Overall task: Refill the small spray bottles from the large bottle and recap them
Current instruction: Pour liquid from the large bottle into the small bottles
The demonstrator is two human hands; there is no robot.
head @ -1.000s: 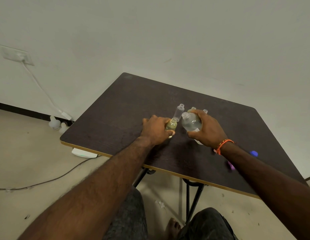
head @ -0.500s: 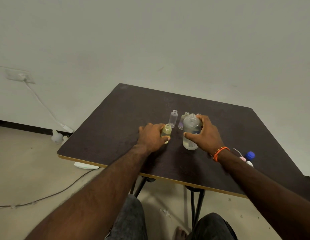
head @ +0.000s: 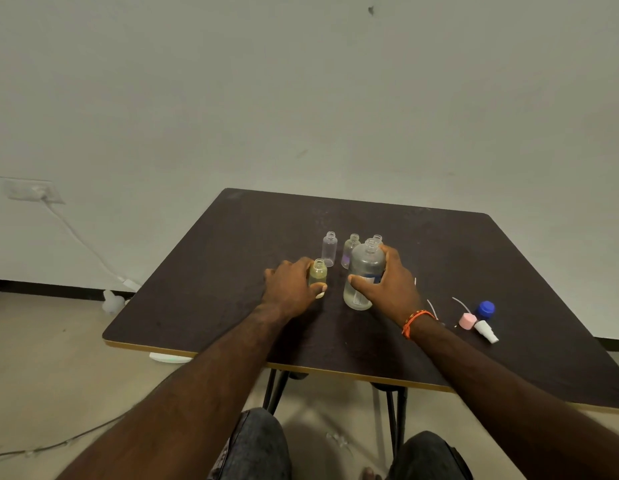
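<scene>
My left hand (head: 292,284) holds a small uncapped bottle of yellowish liquid (head: 317,273) standing upright on the dark table (head: 232,271). My right hand (head: 393,285) grips the large clear bottle (head: 365,268), which stands upright and uncapped just right of it. Behind them stand an empty small clear bottle (head: 329,248), a small bottle with a purple tint (head: 349,250) and a third small bottle (head: 377,239), mostly hidden by the large one. A pink spray cap (head: 467,321), a white spray cap (head: 485,331) and a blue cap (head: 485,309) lie at the right.
Thin white dip tubes (head: 432,308) lie on the table beside the caps. The table's near edge (head: 335,370) runs above my knees. A wall socket (head: 27,190) and a white cable (head: 83,244) are at the left, with a cord across the floor.
The large bottle went from tilted over the small yellowish bottle to upright on the table. Both hands stay on their bottles. The view tilted up, bringing the caps at the right into sight.
</scene>
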